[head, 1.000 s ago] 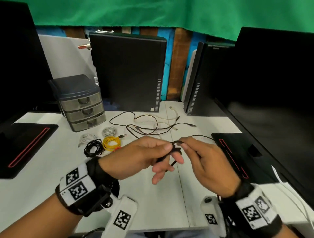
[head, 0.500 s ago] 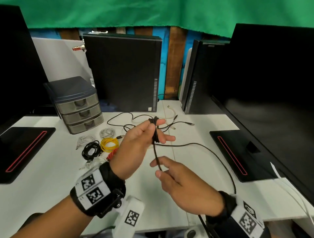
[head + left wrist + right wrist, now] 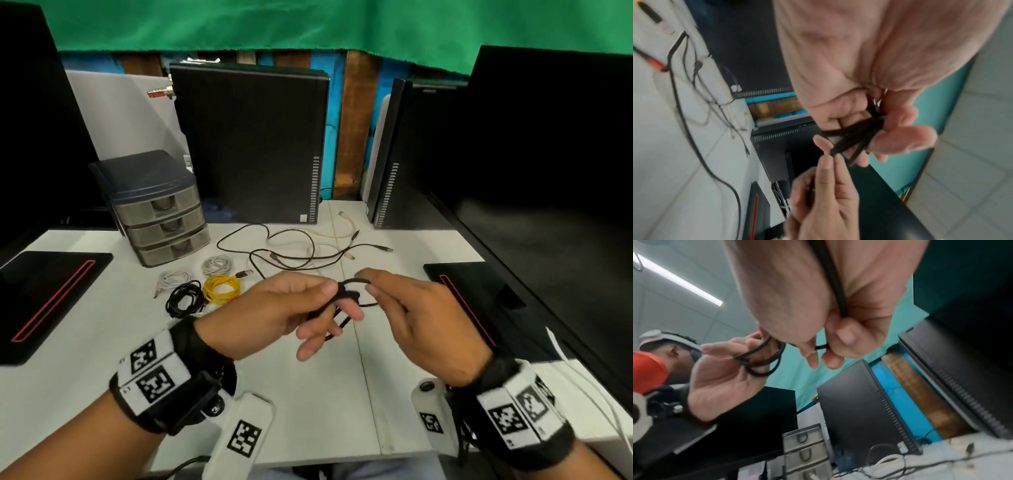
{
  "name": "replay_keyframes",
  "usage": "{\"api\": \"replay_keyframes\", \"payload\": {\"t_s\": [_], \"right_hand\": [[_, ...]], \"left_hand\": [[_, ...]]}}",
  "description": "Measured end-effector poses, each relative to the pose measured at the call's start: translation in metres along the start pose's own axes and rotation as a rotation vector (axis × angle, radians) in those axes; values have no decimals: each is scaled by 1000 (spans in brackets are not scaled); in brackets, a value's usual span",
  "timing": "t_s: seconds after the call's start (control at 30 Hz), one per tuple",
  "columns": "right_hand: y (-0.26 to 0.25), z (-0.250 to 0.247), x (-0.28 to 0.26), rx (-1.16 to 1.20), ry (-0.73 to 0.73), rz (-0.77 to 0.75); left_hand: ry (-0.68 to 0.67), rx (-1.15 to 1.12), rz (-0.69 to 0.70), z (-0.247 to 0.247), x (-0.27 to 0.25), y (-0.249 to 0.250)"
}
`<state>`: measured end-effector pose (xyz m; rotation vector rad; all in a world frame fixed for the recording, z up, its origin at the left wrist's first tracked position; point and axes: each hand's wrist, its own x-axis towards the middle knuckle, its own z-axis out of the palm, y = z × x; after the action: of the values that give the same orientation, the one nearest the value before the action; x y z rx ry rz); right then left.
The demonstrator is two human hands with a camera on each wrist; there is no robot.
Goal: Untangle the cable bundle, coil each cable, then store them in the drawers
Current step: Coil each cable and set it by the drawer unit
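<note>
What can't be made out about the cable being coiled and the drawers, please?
- Black cable free end: head view, hidden behind right hand.
- Loop count: left wrist view, blurred, covered by left hand fingers.
- Drawers contents: head view, fronts closed.

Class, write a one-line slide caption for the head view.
Both hands, left and right, coil a black cable above the desk.

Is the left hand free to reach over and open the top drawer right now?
Probably not: the left hand grips the black cable coil. The path to the top drawer looks clear.
</note>
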<state>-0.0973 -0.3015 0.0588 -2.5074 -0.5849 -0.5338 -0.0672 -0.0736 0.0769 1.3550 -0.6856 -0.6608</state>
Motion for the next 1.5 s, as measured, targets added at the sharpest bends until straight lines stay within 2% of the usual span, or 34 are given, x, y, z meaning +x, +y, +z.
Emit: {"api": "replay_keyframes", "payload": {"t_s": [0.1,0.17,0.23,0.3,0.4,0.53,0.63,0.73,0.8,0.87,0.97,1.1,1.17,1.23,1.37,1.4,1.5], "right_hand": [[-6,15,-2,125,-65,58],[-7,22,-3,65,-126,94],[-5,27,-7,-75,-253,127],[-8,28,-11,-142,-385,137],[-27,28,-15,-120,-459,60],[-55,29,-24,-169,-441,-54],[-64,20,-25,-136,-397,-102],[-57,-4,-16,-60,-337,-75],[-46,-20,-10,-66,-204,-62],[-32,-27,-5,-95,-71,-63],[-11,-20,-1,-98,20,-82],[-2,-8,3,7,93,-61],[3,-4,4,74,114,-3],[11,-2,5,166,70,90],[23,6,1,248,-23,188],[21,9,0,254,-59,192],[4,22,-6,215,-231,161]], "left_hand": [[113,-264,84,6,0,7],[243,-400,135,10,3,14],[401,-543,189,4,4,24],[511,-620,255,-8,4,32],[594,-618,302,-19,5,27],[696,-245,304,-15,13,6],[718,303,233,-9,16,-6],[626,809,239,-7,14,-19],[470,878,197,-7,9,-22],[284,748,84,-3,4,-18],[118,286,4,5,1,-2],[137,-38,47,-3,-1,12],[176,-183,59,-2,-3,14],[195,-363,88,-6,-3,15],[16,-766,186,-23,-6,26],[57,-810,205,-23,-6,28],[397,-765,246,-13,0,31]]}}
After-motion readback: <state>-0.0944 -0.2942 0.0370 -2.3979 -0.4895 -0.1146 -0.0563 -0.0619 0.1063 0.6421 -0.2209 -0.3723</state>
